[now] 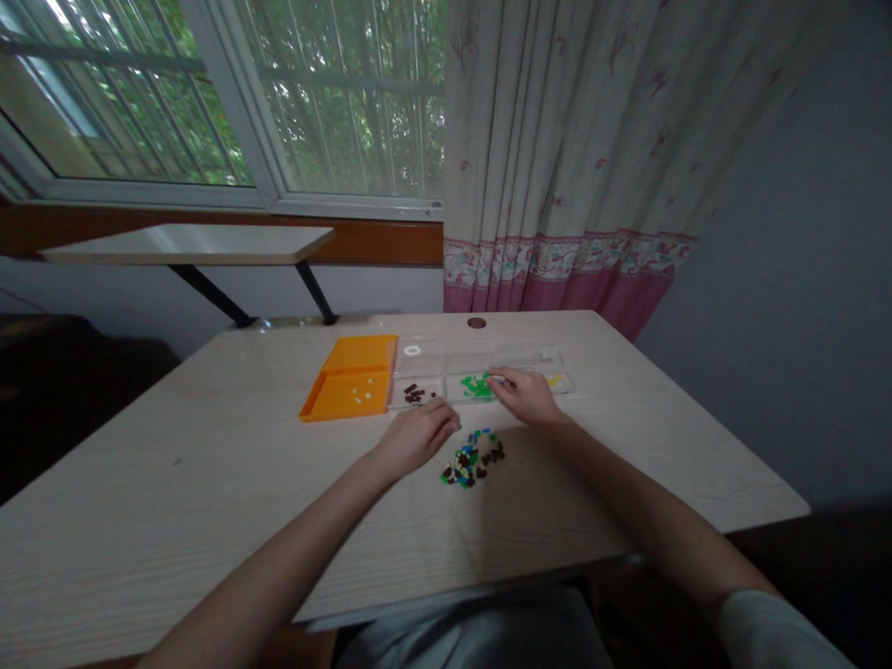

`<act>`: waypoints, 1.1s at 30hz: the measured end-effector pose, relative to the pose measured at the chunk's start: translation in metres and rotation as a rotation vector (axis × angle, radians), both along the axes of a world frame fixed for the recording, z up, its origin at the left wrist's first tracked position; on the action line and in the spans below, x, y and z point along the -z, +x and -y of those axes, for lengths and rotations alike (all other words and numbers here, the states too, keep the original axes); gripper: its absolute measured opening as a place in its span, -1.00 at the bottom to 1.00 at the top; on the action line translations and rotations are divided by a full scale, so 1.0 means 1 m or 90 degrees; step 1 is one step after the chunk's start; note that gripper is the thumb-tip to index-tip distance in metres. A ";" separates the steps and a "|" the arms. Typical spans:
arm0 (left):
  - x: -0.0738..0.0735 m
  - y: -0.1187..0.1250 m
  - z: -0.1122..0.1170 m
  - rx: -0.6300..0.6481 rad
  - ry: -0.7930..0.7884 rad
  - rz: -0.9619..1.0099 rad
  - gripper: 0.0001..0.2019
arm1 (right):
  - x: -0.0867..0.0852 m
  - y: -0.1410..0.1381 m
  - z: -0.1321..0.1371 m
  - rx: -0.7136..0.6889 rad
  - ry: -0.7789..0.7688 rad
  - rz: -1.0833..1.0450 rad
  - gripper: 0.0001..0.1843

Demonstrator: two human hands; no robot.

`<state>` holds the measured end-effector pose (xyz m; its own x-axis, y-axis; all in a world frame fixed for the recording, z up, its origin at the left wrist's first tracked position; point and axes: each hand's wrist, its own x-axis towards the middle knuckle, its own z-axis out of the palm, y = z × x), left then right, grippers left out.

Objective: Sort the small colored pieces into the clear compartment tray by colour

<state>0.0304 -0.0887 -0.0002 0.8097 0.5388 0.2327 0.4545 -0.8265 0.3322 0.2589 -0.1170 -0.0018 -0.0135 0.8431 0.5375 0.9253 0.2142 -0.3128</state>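
Note:
My right hand [524, 394] is over the clear box, its fingertips closed together beside the green bricks [477, 386]. Whatever it may pinch is too small to make out. Nearer to me, my left hand [420, 435] rests with curled fingers at the front of the box that holds brown bricks [413, 394]; its fingertips are partly hidden. Between and below the hands lies a loose pile of small building bricks [463, 465] in brown, green, blue and cream. Several yellow pieces [556, 381] sit in a clear box just past my right hand.
An orange open case [333, 394] with several cream pieces [361, 394] stands at the left of the clear boxes. A raised shelf [202, 243] on black legs is at the table's back left. Behind the table [209, 502] are a window and a curtain [544, 186].

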 end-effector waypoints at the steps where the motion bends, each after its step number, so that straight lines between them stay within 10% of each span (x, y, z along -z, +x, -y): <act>1: 0.000 0.000 0.000 -0.002 -0.010 0.013 -0.78 | 0.001 0.001 -0.001 0.007 -0.011 0.001 -0.69; 8: 0.000 0.003 0.000 -0.008 -0.075 0.101 -0.79 | -0.003 0.001 0.002 0.009 -0.061 0.005 -0.71; 18: -0.002 0.006 0.002 -0.032 -0.082 0.153 -0.76 | 0.005 -0.034 0.021 -0.214 -0.037 0.094 -0.78; 33: -0.002 0.004 0.004 0.014 -0.055 0.098 -0.79 | -0.001 -0.022 0.016 -0.137 0.064 0.035 -0.75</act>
<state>0.0349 -0.0931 0.0018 0.7800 0.5447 0.3080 0.3753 -0.8011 0.4662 0.2371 -0.1332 -0.0008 -0.2187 0.7602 0.6118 0.8700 0.4359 -0.2306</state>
